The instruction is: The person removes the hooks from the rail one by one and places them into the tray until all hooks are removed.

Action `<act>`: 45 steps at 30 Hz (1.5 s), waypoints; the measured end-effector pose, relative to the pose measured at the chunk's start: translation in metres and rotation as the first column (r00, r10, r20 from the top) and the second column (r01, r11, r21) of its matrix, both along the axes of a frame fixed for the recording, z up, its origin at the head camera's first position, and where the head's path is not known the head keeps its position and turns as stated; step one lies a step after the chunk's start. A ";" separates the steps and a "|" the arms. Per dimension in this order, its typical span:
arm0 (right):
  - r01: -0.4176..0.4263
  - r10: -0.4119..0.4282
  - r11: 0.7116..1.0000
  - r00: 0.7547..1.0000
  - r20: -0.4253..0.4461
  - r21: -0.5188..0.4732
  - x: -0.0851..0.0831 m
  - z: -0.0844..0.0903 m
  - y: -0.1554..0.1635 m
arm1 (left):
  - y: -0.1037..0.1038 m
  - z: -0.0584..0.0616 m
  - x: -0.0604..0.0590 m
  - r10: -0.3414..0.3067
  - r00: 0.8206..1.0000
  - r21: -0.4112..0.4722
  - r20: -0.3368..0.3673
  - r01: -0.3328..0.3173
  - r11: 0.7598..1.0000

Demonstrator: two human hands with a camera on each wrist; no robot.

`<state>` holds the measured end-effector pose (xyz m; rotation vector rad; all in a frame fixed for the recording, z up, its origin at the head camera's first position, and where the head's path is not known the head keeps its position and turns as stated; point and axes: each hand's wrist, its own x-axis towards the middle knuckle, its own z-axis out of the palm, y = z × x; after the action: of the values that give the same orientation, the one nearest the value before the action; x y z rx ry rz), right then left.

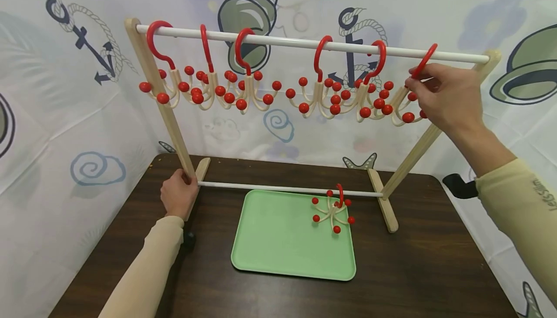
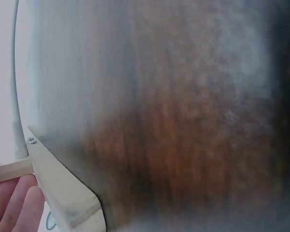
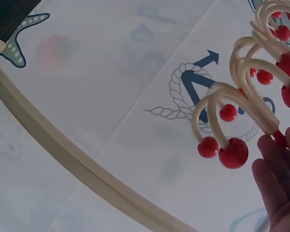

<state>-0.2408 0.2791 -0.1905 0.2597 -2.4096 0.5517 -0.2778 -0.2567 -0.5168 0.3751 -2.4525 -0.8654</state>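
A wooden rack (image 1: 153, 81) stands on a dark table, with a white top rail (image 1: 278, 40). Several red-hooked hangers with cream arms and red balls (image 1: 243, 86) hang from the rail. My right hand (image 1: 439, 93) pinches the rightmost hanger (image 1: 419, 69) near its hook at the rail's right end; its cream arms and red balls (image 3: 232, 125) show in the right wrist view beside my fingers (image 3: 278, 174). My left hand (image 1: 178, 195) grips the base of the rack's left post (image 2: 63, 193). One more hanger (image 1: 332, 209) lies on a green tray (image 1: 278, 240).
The tray sits on the table (image 1: 435, 269) under the rack, just in front of the white lower rail (image 1: 287, 189). A printed nautical cloth (image 1: 65, 129) hangs behind and at both sides. A black clamp (image 1: 459, 186) sticks out at the table's right edge.
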 end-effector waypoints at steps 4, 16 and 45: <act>0.005 -0.006 1.000 0.995 -0.102 -0.013 0.002 0.002 0.004 | 0.001 0.000 -0.001 -0.003 1.000 -0.003 -0.001 0.003 1.000; 0.005 -0.022 0.998 0.968 -0.249 -0.070 0.008 0.007 0.011 | 0.003 0.001 -0.004 0.006 1.000 -0.003 -0.016 -0.006 1.000; -0.013 -0.038 0.979 0.969 -0.245 -0.204 0.054 0.006 0.022 | 0.000 -0.003 -0.002 0.015 1.000 -0.026 -0.016 -0.016 1.000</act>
<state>-0.1864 0.3012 -0.1849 0.2103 -2.0943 0.7115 -0.2795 -0.2564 -0.5197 0.3759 -2.4405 -0.8256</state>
